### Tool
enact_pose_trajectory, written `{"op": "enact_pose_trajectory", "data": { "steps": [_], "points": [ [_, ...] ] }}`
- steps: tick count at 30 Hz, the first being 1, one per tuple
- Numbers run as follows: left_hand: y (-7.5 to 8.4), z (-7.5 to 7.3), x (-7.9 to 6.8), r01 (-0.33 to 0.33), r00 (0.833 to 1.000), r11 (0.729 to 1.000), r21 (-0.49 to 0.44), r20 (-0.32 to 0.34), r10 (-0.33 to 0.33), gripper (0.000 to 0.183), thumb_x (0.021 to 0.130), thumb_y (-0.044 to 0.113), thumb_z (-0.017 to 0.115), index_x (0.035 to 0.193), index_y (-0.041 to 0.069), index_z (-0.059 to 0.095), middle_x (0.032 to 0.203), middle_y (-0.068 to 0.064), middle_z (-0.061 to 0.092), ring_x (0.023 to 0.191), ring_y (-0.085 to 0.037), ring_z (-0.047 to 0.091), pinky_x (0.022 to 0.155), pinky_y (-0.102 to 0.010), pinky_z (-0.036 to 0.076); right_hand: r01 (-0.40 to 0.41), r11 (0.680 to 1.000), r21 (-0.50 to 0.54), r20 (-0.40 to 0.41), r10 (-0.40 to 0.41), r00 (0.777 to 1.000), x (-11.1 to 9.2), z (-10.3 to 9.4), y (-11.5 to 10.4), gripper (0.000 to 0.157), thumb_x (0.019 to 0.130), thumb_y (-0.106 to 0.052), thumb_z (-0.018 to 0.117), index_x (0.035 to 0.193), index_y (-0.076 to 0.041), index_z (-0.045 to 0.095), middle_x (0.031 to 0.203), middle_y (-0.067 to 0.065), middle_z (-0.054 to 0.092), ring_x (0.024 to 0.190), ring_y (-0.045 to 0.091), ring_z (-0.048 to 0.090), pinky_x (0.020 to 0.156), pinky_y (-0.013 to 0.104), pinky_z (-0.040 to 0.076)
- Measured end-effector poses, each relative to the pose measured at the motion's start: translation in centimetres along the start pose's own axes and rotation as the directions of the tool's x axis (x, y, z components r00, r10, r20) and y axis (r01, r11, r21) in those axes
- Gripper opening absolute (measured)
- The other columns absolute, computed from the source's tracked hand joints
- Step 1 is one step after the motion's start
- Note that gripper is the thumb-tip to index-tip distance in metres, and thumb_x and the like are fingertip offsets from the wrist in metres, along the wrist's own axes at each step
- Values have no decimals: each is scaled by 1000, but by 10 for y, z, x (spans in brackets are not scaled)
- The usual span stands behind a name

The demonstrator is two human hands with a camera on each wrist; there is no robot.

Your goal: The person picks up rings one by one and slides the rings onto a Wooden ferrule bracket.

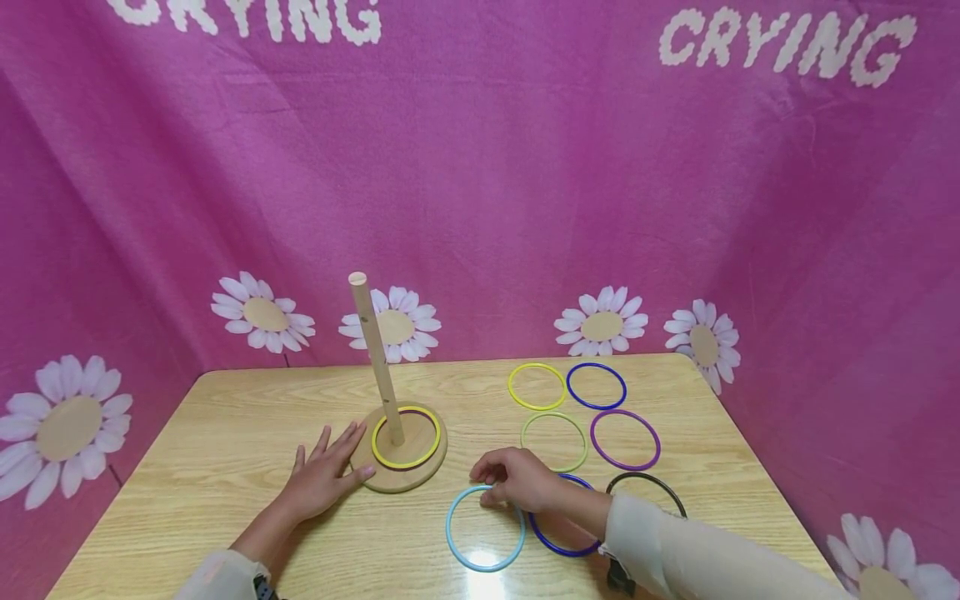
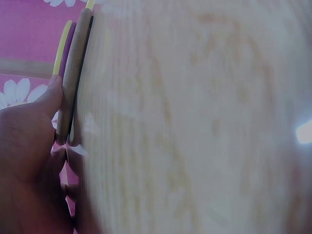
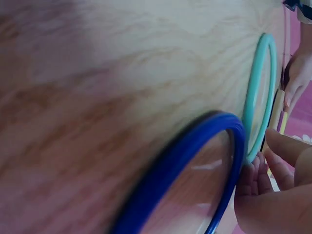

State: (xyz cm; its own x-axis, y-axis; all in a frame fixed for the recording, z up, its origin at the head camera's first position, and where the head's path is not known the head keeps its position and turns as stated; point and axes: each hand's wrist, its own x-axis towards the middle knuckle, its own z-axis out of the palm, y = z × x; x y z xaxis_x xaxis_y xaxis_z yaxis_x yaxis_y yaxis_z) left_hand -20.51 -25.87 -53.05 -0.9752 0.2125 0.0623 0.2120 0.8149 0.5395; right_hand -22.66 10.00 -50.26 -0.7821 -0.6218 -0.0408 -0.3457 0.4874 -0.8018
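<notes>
At the left, a round wooden base (image 1: 431, 471) bears an upright wooden peg (image 1: 377, 358). A yellow ring (image 1: 435, 446) lies on the base around the peg, with a purple ring (image 2: 69, 46) under it. My left hand (image 1: 321, 479) rests against the base's left side, fingers spread and straight, thumb along its near edge. To the right of the base, my right hand (image 1: 525, 479) pinches the far edge of a light blue ring (image 1: 450, 537), thumb on the inner side and fingers on the outer. In the right wrist view, this ring (image 3: 249, 105) extends from my fingertips, close over the table.
Right of my right hand lie a dark blue ring (image 1: 558, 550) and a black ring (image 1: 663, 486), both partly under my forearm. Behind them are a green ring (image 1: 583, 446), a purple ring (image 1: 656, 442), a yellow ring (image 1: 512, 392) and another blue ring (image 1: 624, 392). A pink daisy cloth (image 1: 487, 183) surrounds the table.
</notes>
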Motion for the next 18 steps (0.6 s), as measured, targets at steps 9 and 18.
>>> {"op": "enact_pose_trajectory", "data": {
  "steps": [9,18],
  "points": [
    [4,-1,1,23,1000,1000,3,16,-23,81,99,56,60,162,13,34,167,-17,29,153,-56,9,110,-83,-4,48,995,-89,-20,-50,999,0,5,5,21,83,6,80,96,-10,78,89,-2,70,83,9,61,74,21,51],
    [3,-2,-1,20,1000,1000,-12,16,-20,83,98,56,62,163,13,33,168,-16,29,154,-55,7,109,-83,-7,109,984,-143,-22,-113,993,1,2,4,17,84,8,78,91,-9,79,82,-1,71,77,-1,57,72,19,49]
  ]
}}
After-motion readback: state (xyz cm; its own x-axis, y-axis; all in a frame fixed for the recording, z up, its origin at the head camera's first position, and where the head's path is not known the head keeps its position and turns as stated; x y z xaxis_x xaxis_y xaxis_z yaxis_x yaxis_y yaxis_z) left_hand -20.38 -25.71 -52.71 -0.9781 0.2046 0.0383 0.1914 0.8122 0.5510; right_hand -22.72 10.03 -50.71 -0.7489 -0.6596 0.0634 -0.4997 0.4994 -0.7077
